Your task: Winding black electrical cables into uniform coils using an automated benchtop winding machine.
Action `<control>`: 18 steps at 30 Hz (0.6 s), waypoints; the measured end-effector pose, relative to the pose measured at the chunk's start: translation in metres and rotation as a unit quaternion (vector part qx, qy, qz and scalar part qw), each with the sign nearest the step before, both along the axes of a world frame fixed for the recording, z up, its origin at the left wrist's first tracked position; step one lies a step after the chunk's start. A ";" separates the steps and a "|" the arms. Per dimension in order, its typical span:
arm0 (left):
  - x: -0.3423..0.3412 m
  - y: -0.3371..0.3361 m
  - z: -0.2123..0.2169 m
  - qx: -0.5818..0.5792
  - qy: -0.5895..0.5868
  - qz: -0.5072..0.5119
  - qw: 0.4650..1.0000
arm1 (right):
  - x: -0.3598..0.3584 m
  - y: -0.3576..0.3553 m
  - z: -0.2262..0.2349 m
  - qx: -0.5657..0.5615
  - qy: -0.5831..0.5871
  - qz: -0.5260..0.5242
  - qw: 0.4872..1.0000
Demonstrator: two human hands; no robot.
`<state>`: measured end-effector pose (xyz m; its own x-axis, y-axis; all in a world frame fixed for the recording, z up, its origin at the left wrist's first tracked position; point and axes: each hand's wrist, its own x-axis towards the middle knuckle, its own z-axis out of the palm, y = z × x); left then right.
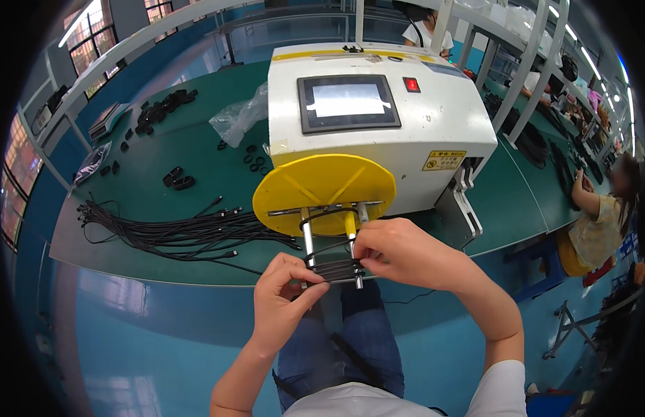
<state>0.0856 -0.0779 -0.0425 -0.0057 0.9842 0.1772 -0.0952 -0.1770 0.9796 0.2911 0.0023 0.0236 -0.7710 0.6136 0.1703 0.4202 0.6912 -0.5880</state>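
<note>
A coil of black cable is wound around two metal pegs that stick out from a yellow disc on the front of a white machine. My left hand pinches the left end of the coil from below. My right hand grips its right end by the right peg. Both hands sit just in front of the table edge, above my lap.
A bundle of loose black cables lies on the green table to the left, with small coiled cables and a clear plastic bag beyond. The machine has a screen and red button. A seated person works at right.
</note>
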 end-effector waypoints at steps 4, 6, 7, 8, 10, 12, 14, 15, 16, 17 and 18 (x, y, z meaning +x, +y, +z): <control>0.003 -0.001 0.004 0.035 0.070 0.039 0.996 | -0.008 0.000 0.004 -0.051 -0.032 -0.039 0.997; 0.003 -0.003 0.003 0.068 0.102 0.058 0.991 | -0.008 -0.001 0.001 -0.088 -0.006 -0.057 0.994; 0.004 -0.003 0.003 0.066 0.103 0.054 0.991 | -0.007 -0.002 -0.001 -0.090 -0.005 -0.060 0.994; 0.003 -0.003 0.003 0.070 0.112 0.054 0.990 | -0.007 -0.004 -0.005 -0.093 0.006 -0.073 0.993; 0.002 -0.004 0.003 0.080 0.131 0.053 0.987 | -0.010 -0.009 -0.008 -0.099 0.030 -0.100 0.990; 0.003 -0.001 0.005 0.073 0.130 0.050 0.988 | -0.007 -0.005 -0.005 -0.118 0.025 -0.103 0.987; 0.006 0.002 0.006 0.067 0.115 0.050 0.990 | -0.005 -0.003 0.002 -0.145 0.004 -0.105 0.984; 0.007 0.002 0.005 0.067 0.117 0.046 0.990 | -0.004 -0.004 0.000 -0.146 0.007 -0.108 0.983; 0.007 0.002 0.003 0.064 0.116 0.049 0.990 | -0.004 -0.004 -0.002 -0.146 0.010 -0.107 0.983; 0.006 0.002 0.002 0.062 0.114 0.053 0.990 | -0.005 -0.005 -0.004 -0.144 0.012 -0.106 0.984; 0.008 0.003 0.003 0.064 0.111 0.058 0.990 | -0.003 -0.004 -0.003 -0.138 0.012 -0.104 0.985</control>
<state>0.0936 -0.0752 -0.0396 -0.0640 0.9486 0.3099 0.1471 -0.2981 0.9431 0.2882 -0.0019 0.0204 -0.6209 0.7839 -0.0077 0.5198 0.4043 -0.7526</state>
